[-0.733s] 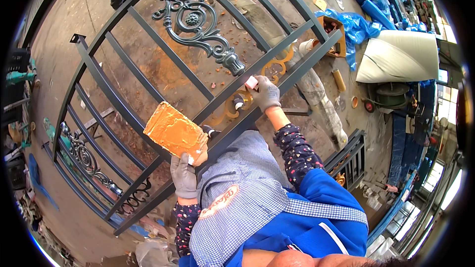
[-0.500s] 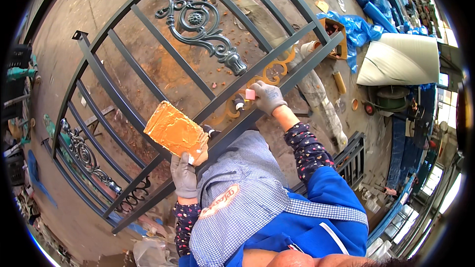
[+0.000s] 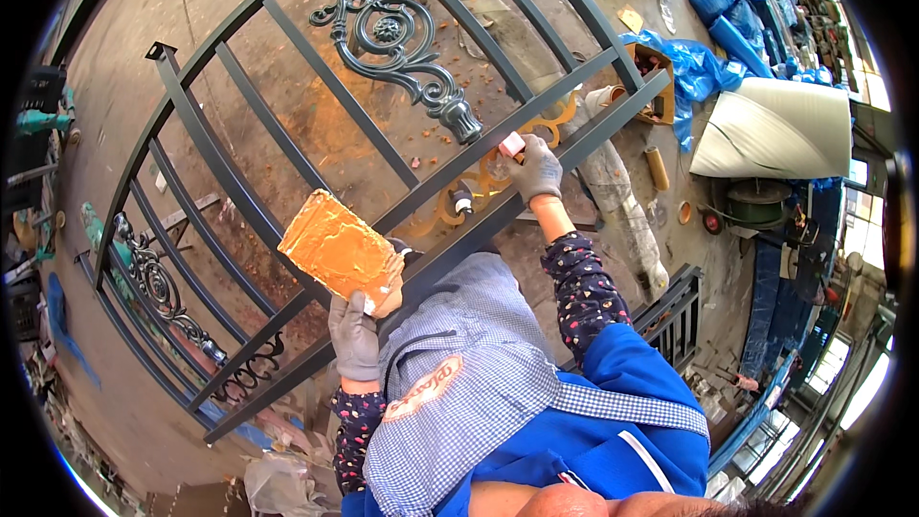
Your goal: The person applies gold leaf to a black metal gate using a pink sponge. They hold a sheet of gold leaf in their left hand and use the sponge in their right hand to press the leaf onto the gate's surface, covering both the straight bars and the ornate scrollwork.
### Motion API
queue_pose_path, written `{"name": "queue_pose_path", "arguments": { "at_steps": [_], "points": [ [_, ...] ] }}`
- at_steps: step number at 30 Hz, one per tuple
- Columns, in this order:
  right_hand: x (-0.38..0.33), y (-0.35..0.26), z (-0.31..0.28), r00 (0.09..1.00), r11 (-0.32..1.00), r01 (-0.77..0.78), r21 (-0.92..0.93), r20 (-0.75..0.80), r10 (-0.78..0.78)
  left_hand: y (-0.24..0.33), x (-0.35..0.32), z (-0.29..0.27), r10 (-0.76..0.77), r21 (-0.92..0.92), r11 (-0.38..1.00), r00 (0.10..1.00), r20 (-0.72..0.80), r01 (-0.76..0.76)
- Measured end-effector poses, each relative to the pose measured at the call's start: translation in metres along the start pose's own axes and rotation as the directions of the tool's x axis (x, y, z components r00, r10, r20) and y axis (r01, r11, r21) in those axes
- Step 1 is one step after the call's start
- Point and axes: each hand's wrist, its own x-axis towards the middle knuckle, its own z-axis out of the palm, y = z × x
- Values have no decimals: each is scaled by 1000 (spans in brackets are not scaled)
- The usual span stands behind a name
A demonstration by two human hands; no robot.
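Orange paste is covering the flat board (image 3: 342, 251) that the left hand (image 3: 356, 337) is gripping by its lower edge, at about 9 o'clock from the person's chest. The right hand (image 3: 536, 170), at 1 o'clock, is pinching a small pink pad (image 3: 512, 144) with closed fingers and pressing it near the orange scroll ornament (image 3: 488, 180) of the dark metal gate (image 3: 316, 96). The board is tilting (quite steeply, I think), so paste could be sliding off onto the checked apron (image 3: 459, 364) or the clean bars.
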Motion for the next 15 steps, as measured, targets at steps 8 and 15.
{"name": "queue_pose_path", "arguments": {
  "at_steps": [8,15],
  "points": [
    [-10,-11,9,996,999,-2,44,93,-2,0,-4,2,-18,-18,1000,1000,3,18],
    [-5,0,4,998,999,-54,5,-14,54,0,-5,-2,-17,-10,1000,1000,9,17]
  ]
}}
